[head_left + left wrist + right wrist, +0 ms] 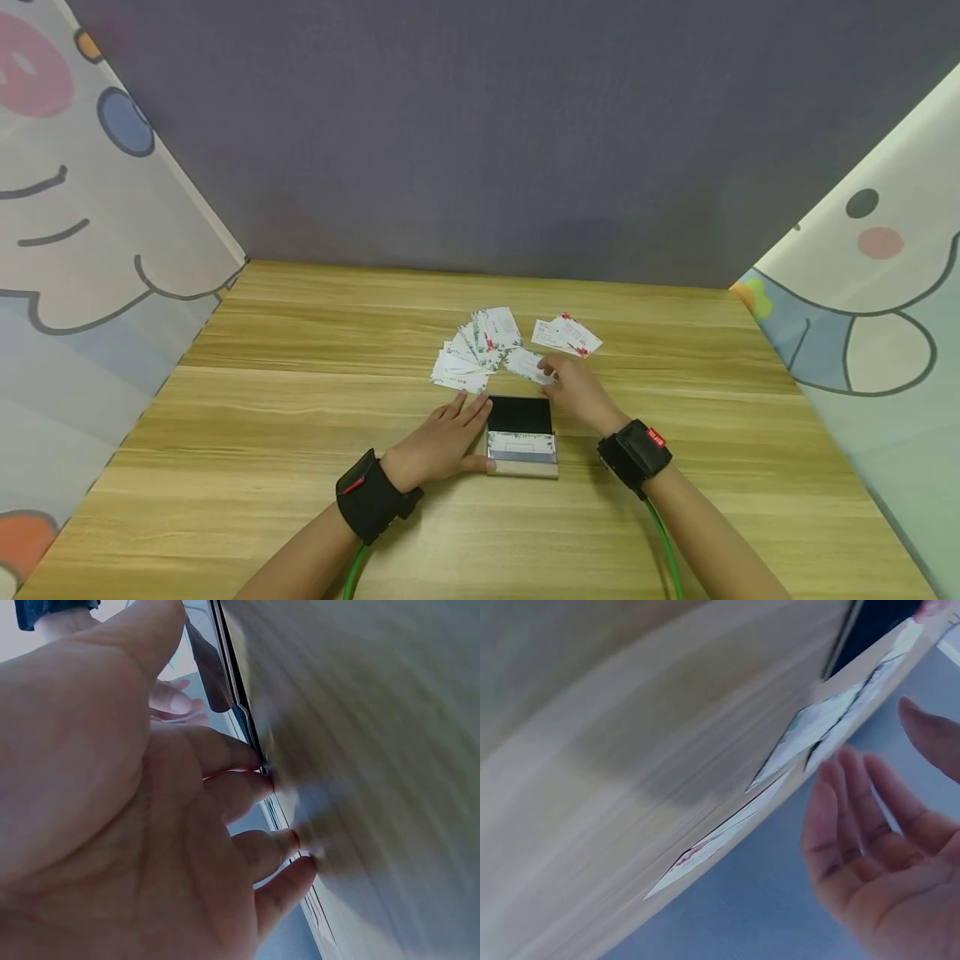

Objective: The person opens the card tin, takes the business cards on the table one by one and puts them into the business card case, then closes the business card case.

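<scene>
An opened business card case (519, 412) lies on the table, its dark lid laid back and white floral cards (519, 442) in its lower half. Along the case's left edge rests my left hand (438, 442), fingers stretched out and thumb at the near corner. My right hand (579, 392) hovers by a single floral business card (523, 363) just beyond the case. In the right wrist view, the fingers (870, 802) are loosely bent, thumb apart, with nothing between them. That card (802, 735) lies on the wood.
Several floral cards (468, 346) lie fanned and overlapping beyond my left hand. To their right, two cards with red flowers (564, 335) overlap. A grey panel (480, 133) stands along the wooden table's (315, 333) far edge, with cartoon-printed walls on both sides.
</scene>
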Demonstrator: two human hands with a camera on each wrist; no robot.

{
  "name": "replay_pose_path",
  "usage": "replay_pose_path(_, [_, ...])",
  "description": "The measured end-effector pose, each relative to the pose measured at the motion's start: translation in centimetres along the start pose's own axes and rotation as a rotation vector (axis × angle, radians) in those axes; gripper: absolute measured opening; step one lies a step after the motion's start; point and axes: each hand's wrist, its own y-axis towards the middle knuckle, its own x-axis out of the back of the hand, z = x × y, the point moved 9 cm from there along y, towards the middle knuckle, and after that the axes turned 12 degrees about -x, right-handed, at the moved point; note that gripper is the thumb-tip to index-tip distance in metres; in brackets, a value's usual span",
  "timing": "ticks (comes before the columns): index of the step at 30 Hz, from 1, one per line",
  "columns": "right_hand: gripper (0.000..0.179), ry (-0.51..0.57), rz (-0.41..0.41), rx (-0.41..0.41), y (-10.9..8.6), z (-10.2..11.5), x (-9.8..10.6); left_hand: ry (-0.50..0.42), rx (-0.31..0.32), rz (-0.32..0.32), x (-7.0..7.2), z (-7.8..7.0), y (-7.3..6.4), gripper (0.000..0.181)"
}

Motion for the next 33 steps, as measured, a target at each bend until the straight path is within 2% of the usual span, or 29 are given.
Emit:
replay_pose_path(3, [0.035, -0.051, -0.055, -0.002, 0.7, -0.1, 0.4, 0.003, 0.002, 0.002, 0.0, 0.0, 0.0, 0.082])
replay_pose_path(6, [0.043, -0.079, -0.073, -0.034, 1.1, -0.5, 0.5, 0.005, 0.001, 0.004, 0.0, 0.0, 0.0, 0.082])
replay_pose_path(11, [0.049, -0.118, -0.07, -0.045, 1.7, -1.0, 0.2, 0.005, 0.001, 0.006, 0.0, 0.0, 0.0, 0.083])
replay_pose_path(22, [0.048, -0.155, -0.074, -0.067, 2.4, -1.4, -0.3, 0.03, 0.005, 0.003, 0.0, 0.0, 0.1, 0.083])
replay_pose_path(33, [0.052, -0.187, -0.021, -0.088, 2.8, -2.2, -0.8, 0.027, 0.005, 0.0, -0.1, 0.0, 0.1, 0.083])
